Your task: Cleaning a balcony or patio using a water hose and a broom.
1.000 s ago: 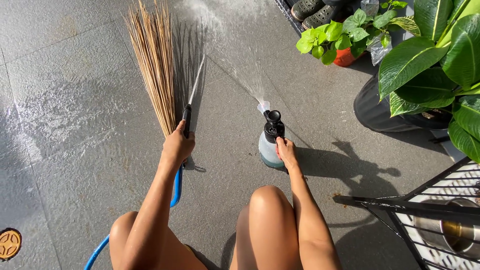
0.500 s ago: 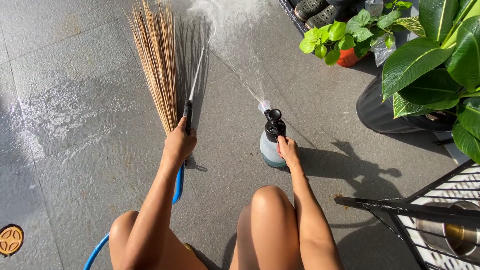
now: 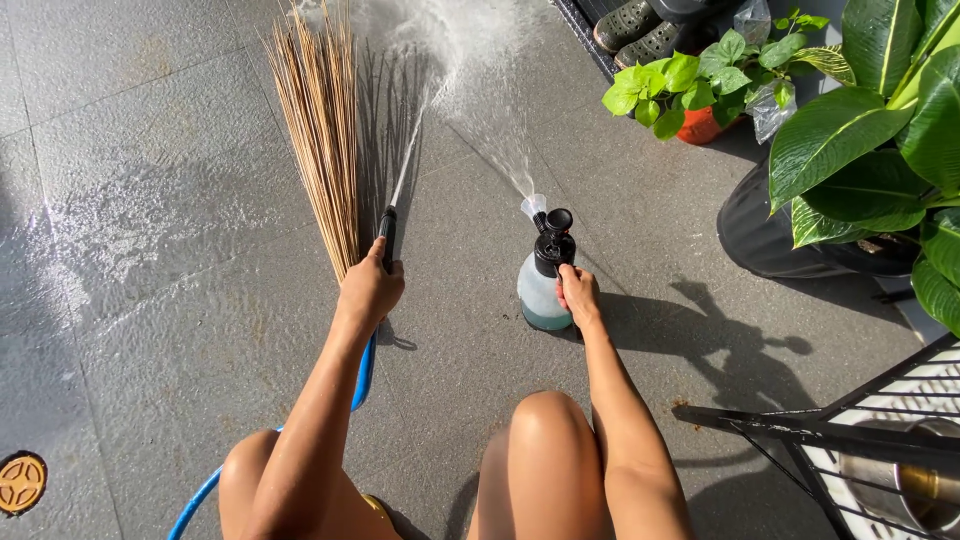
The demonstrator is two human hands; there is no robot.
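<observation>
My left hand grips both the stick broom and the black nozzle of a blue hose. A thin jet of water shoots from the nozzle toward the far floor. My right hand holds the black trigger head of a translucent spray bottle that stands on the grey floor. A fan of spray leaves its tip up and to the left. My bare knees are at the bottom of the view.
Wet patches spread over the grey tiled floor at left and top. A potted plant in an orange pot, a large-leaved plant in a dark pot, shoes, a black wire rack and a round floor drain surround me.
The spray bottle and my right hand shifted slightly up and right. The hose jet angle swung a little right, and more water is splashing on the far floor.
</observation>
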